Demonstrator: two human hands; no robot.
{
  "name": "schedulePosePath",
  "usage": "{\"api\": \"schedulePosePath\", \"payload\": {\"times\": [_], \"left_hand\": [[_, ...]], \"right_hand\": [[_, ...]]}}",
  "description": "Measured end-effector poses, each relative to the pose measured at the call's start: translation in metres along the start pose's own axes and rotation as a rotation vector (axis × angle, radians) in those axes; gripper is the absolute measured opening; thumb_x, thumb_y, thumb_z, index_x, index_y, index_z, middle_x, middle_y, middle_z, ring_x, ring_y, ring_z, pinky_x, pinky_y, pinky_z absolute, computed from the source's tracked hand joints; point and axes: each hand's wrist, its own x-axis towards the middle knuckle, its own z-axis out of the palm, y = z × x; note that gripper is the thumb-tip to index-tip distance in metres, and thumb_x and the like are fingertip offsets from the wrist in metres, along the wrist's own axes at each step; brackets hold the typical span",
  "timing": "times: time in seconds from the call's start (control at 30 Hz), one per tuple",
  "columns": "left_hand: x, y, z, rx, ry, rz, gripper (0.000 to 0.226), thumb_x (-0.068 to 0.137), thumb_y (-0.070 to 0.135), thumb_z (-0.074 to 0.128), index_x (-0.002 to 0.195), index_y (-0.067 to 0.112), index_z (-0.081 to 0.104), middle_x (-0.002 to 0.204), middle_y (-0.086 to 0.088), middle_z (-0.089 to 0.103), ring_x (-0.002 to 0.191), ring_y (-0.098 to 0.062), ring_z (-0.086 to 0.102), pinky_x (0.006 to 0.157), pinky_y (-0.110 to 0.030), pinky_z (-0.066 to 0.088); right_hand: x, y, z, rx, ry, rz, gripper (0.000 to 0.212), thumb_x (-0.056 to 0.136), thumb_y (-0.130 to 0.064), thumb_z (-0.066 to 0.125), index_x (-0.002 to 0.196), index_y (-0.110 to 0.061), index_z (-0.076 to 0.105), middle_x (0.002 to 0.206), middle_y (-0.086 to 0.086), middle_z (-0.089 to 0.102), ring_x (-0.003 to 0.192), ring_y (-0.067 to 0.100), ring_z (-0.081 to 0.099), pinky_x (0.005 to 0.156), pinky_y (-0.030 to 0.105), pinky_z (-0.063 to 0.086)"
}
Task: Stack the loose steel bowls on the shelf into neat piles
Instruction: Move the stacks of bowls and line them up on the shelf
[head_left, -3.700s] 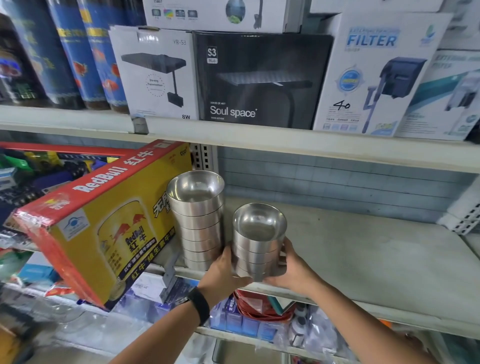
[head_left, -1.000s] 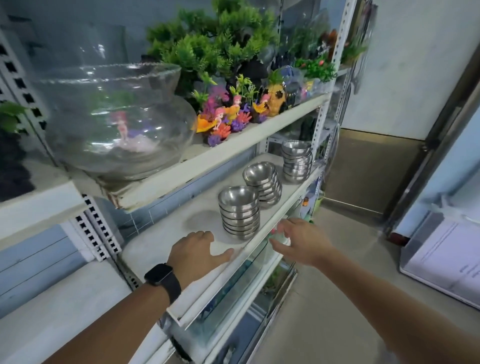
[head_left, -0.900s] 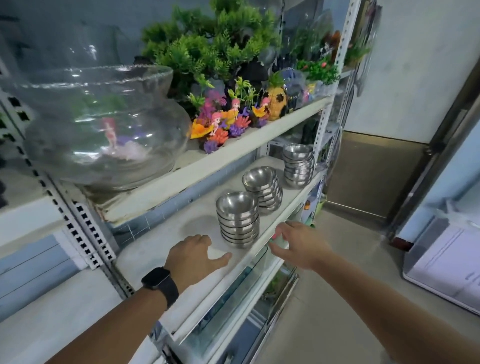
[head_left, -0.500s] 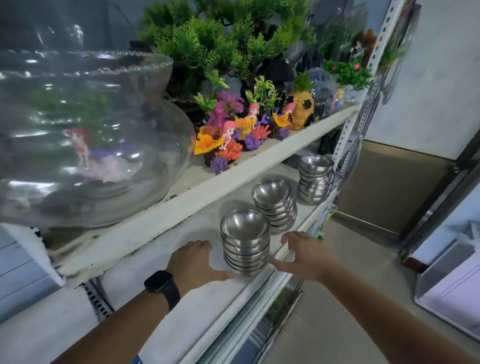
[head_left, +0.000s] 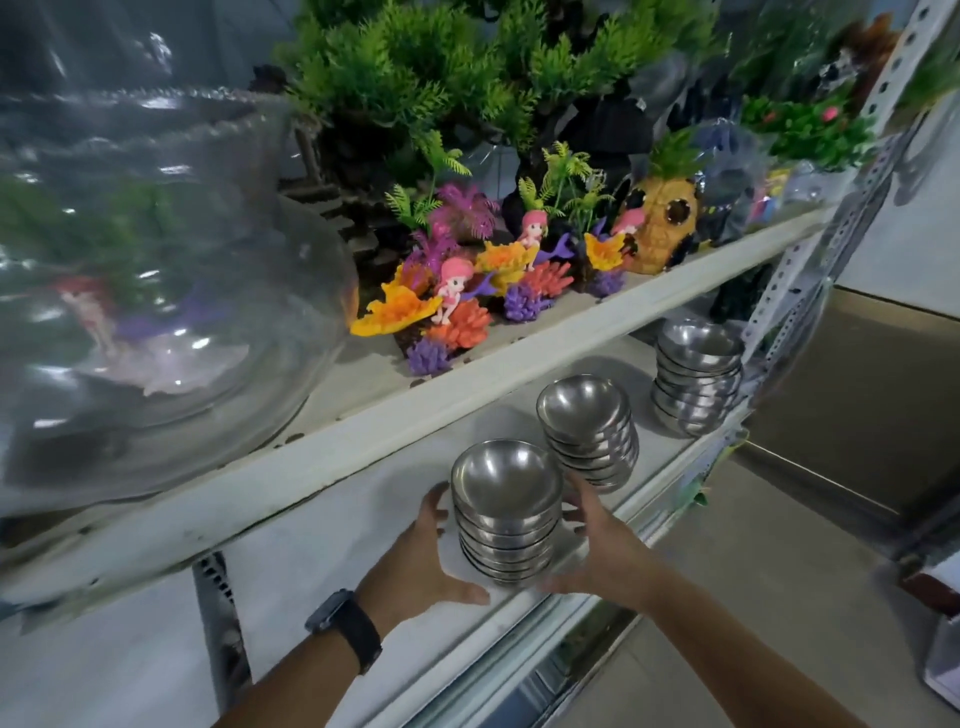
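- Contact made: left hand (head_left: 415, 561) and right hand (head_left: 597, 540), apart at the shelf (head_left: 337, 519) edge half a second ago, now flank the nearest bowl pile (head_left: 506, 514), fingers spread against its sides
- Further along the shelf stand the middle pile (head_left: 589, 431) and far pile (head_left: 696, 379)
- Likely next: merging piles

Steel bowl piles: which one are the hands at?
The nearest pile of steel bowls: the left hand and right hand flank it. The middle pile and far pile stand beyond, untouched.
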Motion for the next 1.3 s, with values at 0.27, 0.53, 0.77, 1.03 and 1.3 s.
{"api": "schedulePosePath", "payload": {"times": [0.27,0.53,0.77,1.03,1.3], "left_hand": [[0.000,0.009,0.026,-0.110,0.071,0.003,0.131,0.054,0.042,0.098,0.152,0.041,0.011,0.132,0.019,0.056,0.117,0.001,0.057,0.101,-0.022,0.049],[-0.011,0.013,0.031,-0.092,0.221,-0.084,0.114,0.057,0.044,0.096,0.145,0.039,0.024,0.110,0.021,0.064,0.099,0.004,0.063,0.083,-0.013,0.052],[-0.053,-0.003,0.010,-0.081,0.376,-0.168,0.104,0.062,0.036,0.096,0.139,0.039,0.026,0.106,0.020,0.062,0.092,0.004,0.061,0.073,-0.006,0.048],[-0.134,-0.040,-0.019,-0.093,0.536,-0.259,0.109,0.060,0.043,0.095,0.143,0.039,0.025,0.108,0.020,0.065,0.096,0.001,0.063,0.081,-0.015,0.054],[-0.235,-0.088,-0.046,-0.180,0.672,-0.294,0.110,0.049,0.058,0.093,0.140,0.033,0.037,0.110,0.015,0.071,0.097,-0.004,0.070,0.085,-0.032,0.061]], "right_hand": [[0.021,0.009,0.008,0.140,-0.090,-0.054,0.133,0.055,-0.038,0.098,0.145,-0.060,0.002,0.130,-0.023,0.059,0.112,-0.006,0.062,0.099,0.025,0.053],[0.034,0.006,0.011,0.158,-0.168,-0.114,0.117,0.057,-0.040,0.097,0.144,-0.046,0.021,0.115,-0.020,0.067,0.104,-0.012,0.063,0.090,0.017,0.055],[0.049,-0.030,0.037,0.141,-0.267,-0.246,0.125,0.057,-0.040,0.098,0.151,-0.040,0.016,0.117,-0.023,0.064,0.105,-0.021,0.056,0.078,0.000,0.044],[0.049,-0.094,0.098,0.094,-0.395,-0.396,0.121,0.054,-0.037,0.099,0.145,-0.049,0.019,0.121,-0.025,0.060,0.106,-0.019,0.056,0.083,0.004,0.047],[0.022,-0.164,0.183,0.101,-0.500,-0.521,0.122,0.053,-0.040,0.099,0.149,-0.034,0.024,0.120,-0.025,0.060,0.107,-0.018,0.057,0.083,0.004,0.047]]}}
